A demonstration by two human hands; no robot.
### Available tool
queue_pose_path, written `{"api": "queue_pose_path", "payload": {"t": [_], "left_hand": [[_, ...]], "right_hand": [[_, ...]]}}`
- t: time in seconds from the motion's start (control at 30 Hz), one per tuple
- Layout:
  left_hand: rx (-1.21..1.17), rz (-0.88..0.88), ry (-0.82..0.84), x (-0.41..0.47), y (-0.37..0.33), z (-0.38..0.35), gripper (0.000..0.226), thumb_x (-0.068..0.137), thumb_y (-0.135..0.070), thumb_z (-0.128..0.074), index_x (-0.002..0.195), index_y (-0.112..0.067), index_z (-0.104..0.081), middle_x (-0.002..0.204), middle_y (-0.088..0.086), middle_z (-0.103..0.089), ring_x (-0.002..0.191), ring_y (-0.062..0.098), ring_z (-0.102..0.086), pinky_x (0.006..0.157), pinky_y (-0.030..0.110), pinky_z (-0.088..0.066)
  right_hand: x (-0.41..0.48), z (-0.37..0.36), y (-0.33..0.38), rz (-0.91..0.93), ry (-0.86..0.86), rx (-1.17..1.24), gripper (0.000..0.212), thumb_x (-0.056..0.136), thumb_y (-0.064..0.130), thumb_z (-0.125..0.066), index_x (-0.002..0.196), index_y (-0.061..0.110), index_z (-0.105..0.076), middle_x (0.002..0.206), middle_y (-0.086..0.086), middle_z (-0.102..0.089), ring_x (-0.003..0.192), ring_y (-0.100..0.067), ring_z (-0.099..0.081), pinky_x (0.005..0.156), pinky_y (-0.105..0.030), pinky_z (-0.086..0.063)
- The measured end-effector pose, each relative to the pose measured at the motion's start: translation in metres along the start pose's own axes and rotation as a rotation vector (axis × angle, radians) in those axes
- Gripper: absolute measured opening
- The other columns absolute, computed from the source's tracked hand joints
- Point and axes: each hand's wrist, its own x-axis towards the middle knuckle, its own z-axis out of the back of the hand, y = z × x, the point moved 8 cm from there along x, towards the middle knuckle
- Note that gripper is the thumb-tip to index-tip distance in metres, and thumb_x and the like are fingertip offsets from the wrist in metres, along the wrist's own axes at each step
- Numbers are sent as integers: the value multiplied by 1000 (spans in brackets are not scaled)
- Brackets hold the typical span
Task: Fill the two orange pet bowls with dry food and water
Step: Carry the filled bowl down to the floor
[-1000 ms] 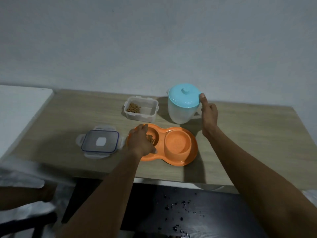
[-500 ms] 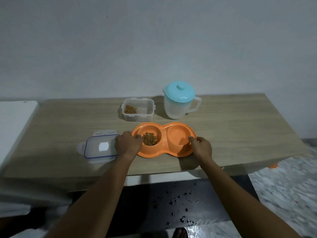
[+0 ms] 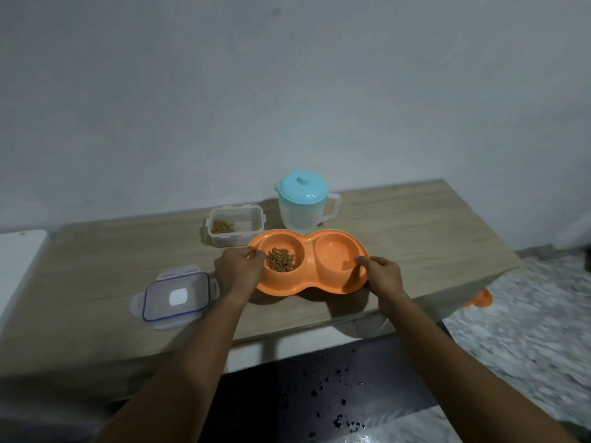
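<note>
The orange double pet bowl [image 3: 308,284] is lifted slightly, tilted above the wooden table [image 3: 105,254]. Its left bowl holds brown dry food [image 3: 280,259]; the right bowl [image 3: 336,254] looks orange inside, and I cannot tell whether it holds water. My left hand [image 3: 238,271] grips the bowl's left rim. My right hand [image 3: 382,276] grips its right rim. Behind stand a clear food container [image 3: 236,228] with some kibble left and a translucent pitcher [image 3: 303,204] with a light blue lid.
The container's clear lid [image 3: 176,297] with blue trim lies on the table at my left. A white surface [image 3: 19,266] adjoins the table's left end. Dark specks dot the floor [image 3: 335,404] below. Something orange [image 3: 479,298] sits on the floor at right.
My right hand left the pitcher and came down to the bowl's right rim. Both hands now grip the double bowl, which has risen and tilted off the table. The view pulled back.
</note>
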Motion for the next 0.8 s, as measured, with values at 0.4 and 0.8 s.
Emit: {"api": "queue_pose_path", "payload": {"t": [0.4,0.8], "left_hand": [[-122,-175,52,-106,-149,-69,25,78,-38,-69,93,-21,-80,87,-2,-77,87,20,-68,73,27,-46],[-231,-272,180,-270,-317,-249,21,72,-36,-68,80,-22,-80,76,-2,-75,85,18,-67,74,26,-48]], "right_hand": [[-8,200,48,175,-51,146,43,90,25,-72,127,6,-65,113,-14,-68,106,-32,-66,93,-46,-58],[28,506,54,249,-204,257,40,86,25,-77,117,3,-69,104,-17,-73,97,-29,-69,79,-38,-58]]}}
